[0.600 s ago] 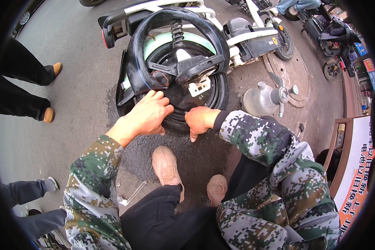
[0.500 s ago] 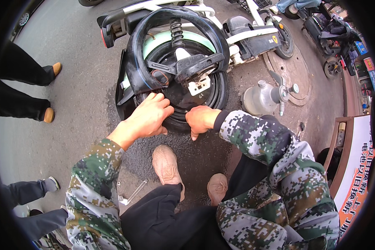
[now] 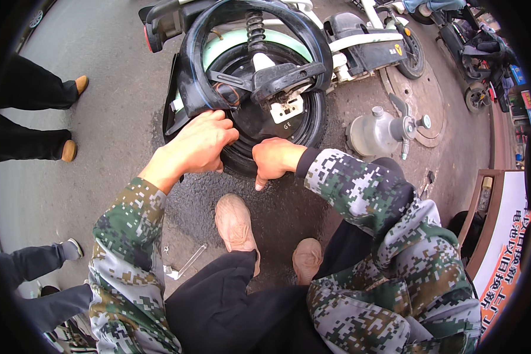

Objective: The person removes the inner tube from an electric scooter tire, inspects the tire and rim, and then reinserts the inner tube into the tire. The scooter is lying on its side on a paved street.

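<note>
An electric scooter lies on its side, its black rear wheel hub (image 3: pixel 251 121) facing up. Both my hands are on the near rim of the wheel's tyre (image 3: pixel 237 166). My left hand (image 3: pixel 203 140) is closed over the tyre at the near left, knuckles up. To its right, my right hand (image 3: pixel 275 158) is curled on the same tyre with the thumb pointing down. The palms hide what lies under them. Over the wheel, around the shock absorber (image 3: pixel 255 32), rests a loose black rubber ring (image 3: pixel 190 74) with a blue line, seemingly a tyre or tube.
A clear plastic spray bottle (image 3: pixel 371 134) stands right of the wheel, beside a round manhole cover (image 3: pixel 433 121). A metal tool (image 3: pixel 189 259) lies by my left foot. People stand at left. A framed sign board (image 3: pixel 504 236) and another scooter (image 3: pixel 466 56) are at right.
Both hands have shifted a little leftward along the near side of the tyre. The scooter and bottle appear slightly farther right in view. The loose ring still rests over the wheel.
</note>
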The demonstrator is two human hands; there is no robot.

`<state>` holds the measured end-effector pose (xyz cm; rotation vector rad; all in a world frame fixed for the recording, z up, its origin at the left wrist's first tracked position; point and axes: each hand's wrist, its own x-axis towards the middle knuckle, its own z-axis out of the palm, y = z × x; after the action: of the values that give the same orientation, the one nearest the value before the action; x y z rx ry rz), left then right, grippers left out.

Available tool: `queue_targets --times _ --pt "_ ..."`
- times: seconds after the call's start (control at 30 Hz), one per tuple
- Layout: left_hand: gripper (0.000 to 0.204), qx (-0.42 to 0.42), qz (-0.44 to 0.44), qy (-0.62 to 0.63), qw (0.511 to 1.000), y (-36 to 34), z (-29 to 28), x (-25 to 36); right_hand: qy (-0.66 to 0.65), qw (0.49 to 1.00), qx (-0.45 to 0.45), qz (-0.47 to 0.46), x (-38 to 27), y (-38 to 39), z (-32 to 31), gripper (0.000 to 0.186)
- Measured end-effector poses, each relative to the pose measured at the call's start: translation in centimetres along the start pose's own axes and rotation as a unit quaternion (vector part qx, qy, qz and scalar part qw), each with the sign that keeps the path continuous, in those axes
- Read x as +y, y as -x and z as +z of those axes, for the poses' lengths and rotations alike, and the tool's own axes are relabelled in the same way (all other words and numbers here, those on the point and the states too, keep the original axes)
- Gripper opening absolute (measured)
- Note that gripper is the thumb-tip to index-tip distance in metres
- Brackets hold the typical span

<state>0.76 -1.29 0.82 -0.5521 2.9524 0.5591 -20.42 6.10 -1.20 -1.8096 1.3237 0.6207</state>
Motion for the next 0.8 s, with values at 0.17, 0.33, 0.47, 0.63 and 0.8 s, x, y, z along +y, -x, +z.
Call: queue_targets --times 0.17,0.33,0.47,0.63,0.8 --pt "0.058 0.034 0.011 0.035 0.999 -0.1 1.5 0.8 0.062 0.998 0.007 0.006 0.9 0.7 0.5 0.049" --pt "0.059 0.084 -0.048 0.054 0.994 -0.8 5.5 4.9 0.188 0.982 -0.007 -0.013 3.9 1.9 0.8 0.046" --pt "0.061 0.141 -0.058 0.044 0.987 -2.2 7.8 7.5 0.263 0.963 -0.062 -0.015 5.6 1.9 0.0 0.047" --pt "0.059 0.121 -0.063 0.05 0.989 -2.3 7.0 7.8 0.282 0.953 -0.108 -0.006 4.7 1.8 -1.1 0.05" --pt "0.061 0.154 -0.029 0.093 0.983 -1.4 5.5 7.1 0.117 0.984 -0.134 -0.015 2.0 1.5 -2.2 0.055"
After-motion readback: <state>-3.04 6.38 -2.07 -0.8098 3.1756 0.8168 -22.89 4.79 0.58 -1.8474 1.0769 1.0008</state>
